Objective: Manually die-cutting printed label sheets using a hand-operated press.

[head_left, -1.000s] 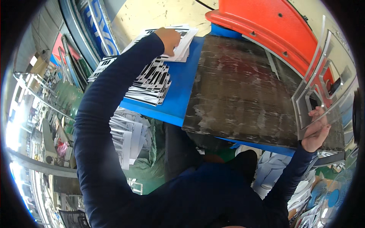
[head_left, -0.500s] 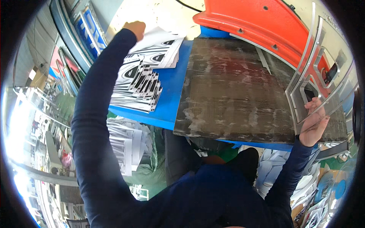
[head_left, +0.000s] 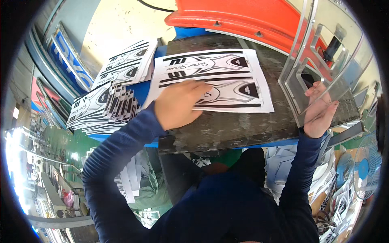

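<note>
A white sheet (head_left: 253,87) printed in black and grey lies on the dark, worn board (head_left: 227,133) in front of me. On its near left part rests my left hand (head_left: 180,105), fingers bent and pressed together against the paper. At the right stands a clear plastic guard (head_left: 293,85) with cut-out openings. My right hand (head_left: 319,115) grips its lower edge, thumb on one side and fingers on the other. Left of the board, stacks of similar printed sheets (head_left: 101,107) lie fanned out on a blue surface (head_left: 139,87).
A large red machine part (head_left: 231,16) spans the far side, just behind the board. White paper offcuts (head_left: 281,166) pile up below the board at the right, near a blue fan (head_left: 364,166). A framed blue-and-white sign (head_left: 69,60) leans at the far left.
My left hand has come right and nearer from the stack, and a printed sheet now lies on the board under it. My right hand stays at the guard. The whole view has shifted.
</note>
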Demonstrator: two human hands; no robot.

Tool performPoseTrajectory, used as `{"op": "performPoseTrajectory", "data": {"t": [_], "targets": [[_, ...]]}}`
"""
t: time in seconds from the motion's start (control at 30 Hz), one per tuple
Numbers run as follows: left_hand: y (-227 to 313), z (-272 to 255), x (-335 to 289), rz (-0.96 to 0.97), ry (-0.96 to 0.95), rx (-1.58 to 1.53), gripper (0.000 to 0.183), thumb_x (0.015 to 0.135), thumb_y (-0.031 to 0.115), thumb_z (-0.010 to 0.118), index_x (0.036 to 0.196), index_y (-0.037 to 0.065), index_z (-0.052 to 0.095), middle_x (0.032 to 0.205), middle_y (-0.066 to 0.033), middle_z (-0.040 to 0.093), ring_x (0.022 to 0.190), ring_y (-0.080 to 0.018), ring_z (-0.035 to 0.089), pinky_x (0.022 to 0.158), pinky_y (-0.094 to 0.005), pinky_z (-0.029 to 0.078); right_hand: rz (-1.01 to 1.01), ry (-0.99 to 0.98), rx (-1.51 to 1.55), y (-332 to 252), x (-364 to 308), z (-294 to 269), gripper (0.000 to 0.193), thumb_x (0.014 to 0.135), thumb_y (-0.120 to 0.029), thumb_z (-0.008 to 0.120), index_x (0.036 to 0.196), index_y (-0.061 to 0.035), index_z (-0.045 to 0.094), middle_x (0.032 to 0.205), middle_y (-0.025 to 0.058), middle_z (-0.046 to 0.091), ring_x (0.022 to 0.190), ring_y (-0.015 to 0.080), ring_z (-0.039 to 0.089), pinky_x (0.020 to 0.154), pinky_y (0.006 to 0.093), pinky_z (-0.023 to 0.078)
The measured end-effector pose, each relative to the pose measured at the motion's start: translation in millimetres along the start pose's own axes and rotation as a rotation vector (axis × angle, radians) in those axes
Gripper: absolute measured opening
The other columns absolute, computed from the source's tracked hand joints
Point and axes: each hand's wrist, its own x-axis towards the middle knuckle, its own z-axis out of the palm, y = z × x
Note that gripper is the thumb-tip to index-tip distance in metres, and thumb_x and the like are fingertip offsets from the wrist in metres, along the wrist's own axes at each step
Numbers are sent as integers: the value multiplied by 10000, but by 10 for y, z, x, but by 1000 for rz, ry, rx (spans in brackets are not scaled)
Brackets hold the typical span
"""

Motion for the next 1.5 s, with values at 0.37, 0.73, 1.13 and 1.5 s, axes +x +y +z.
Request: {"op": "performPoseTrajectory", "data": {"t": [0.37, 0.73, 1.13, 1.5], "targets": [[504, 432, -143, 42, 25, -89, 588, 916, -67, 478, 1435, 209, 508, 1479, -150, 481, 1385, -384, 433, 1092, -614, 361, 13, -59, 11, -134, 75, -151, 744, 1002, -568, 427, 1192, 136, 577, 1198, 226, 578, 979, 255, 556, 897, 390, 397], [349, 189, -174, 64, -30, -225, 947, 895, 636, 589, 1579, 120, 188, 1630, -218, 162, 1515, -413, 106, 1154, -675, 81, -51, -246, -436, -441, 185, -245, 659, 897, -449, 678, 1214, 123, 596, 1206, 231, 636, 1027, 242, 617, 985, 378, 432], [-501, 165, -942, -356, -103, -375, 799, 921, 449, 640, 1570, 171, 266, 1661, -75, 175, 1530, -374, 82, 1151, -670, 70, -455, -841, -1047, -303, 150, 709, 649, 517, -414, 927, 1000, -47, 697, 882, 95, 634, 836, 287, 586, 906, 417, 374], [-356, 314, -1101, -190, 198, -549, 1151, 746, 504, 809, 1564, -8, 181, 1622, -214, 216, 1519, -404, 114, 1178, -579, 119, -448, -1011, -1035, -171, -58, 914, 663, 492, -427, 913, 975, -28, 696, 830, 72, 621, 799, 269, 572, 891, 419, 356]]}}
